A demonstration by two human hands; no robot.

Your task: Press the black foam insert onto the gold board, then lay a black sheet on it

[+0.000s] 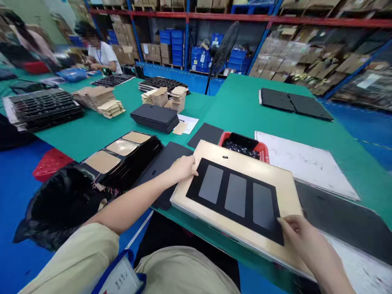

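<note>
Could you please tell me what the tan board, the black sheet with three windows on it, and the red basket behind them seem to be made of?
Tan board: probably wood or fibreboard, smooth and matte, with a thick pale edge.
Black sheet: likely thin card or foam, matte; its three cut-outs look grey.
Red basket: apparently moulded plastic, with a slotted wall.
The left hand and right hand touch the sheet's edges.

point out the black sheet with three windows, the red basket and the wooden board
black card sheet with three rectangular windows (235,196), head view, on its middle window strip
red plastic mesh basket (263,153), head view, on its right rim
pale wooden board (245,160), head view, on bare top surface
</note>
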